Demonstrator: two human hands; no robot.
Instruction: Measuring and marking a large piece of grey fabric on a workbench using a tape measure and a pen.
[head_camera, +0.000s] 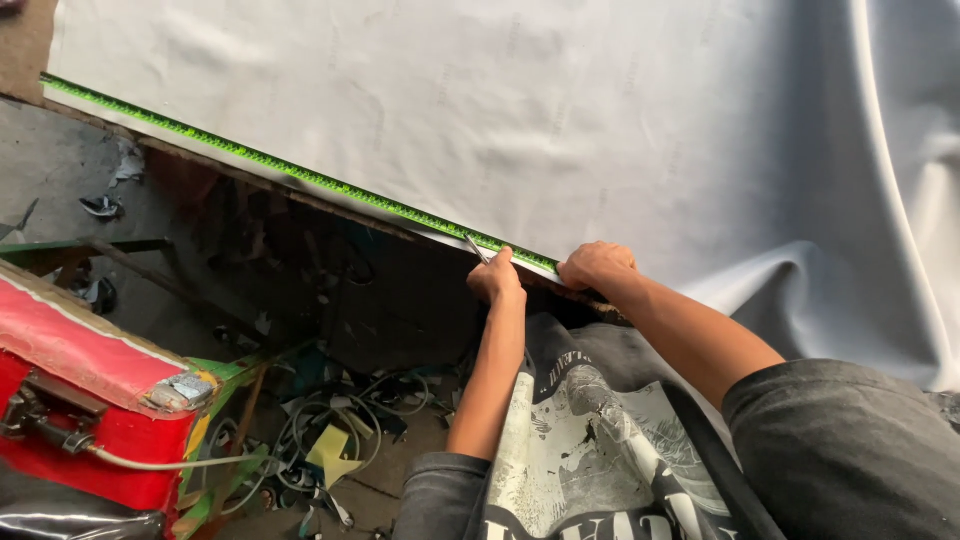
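Observation:
A large white sheet (560, 110) lies spread over a table, wrinkled into folds at the right. A green measuring tape (290, 172) runs along its near edge from the upper left down to my hands. My left hand (496, 277) is closed around a thin metal tool (476, 248) whose tip touches the sheet's edge beside the tape. Just to its right, my right hand (597, 265) presses fingers-down on the tape's end and the sheet's edge.
A red metal box (80, 400) with a latch and a white cable stands at the lower left. Below the table edge, the floor holds tangled cables and scraps (340, 420). A green metal frame (90, 246) stands at the left.

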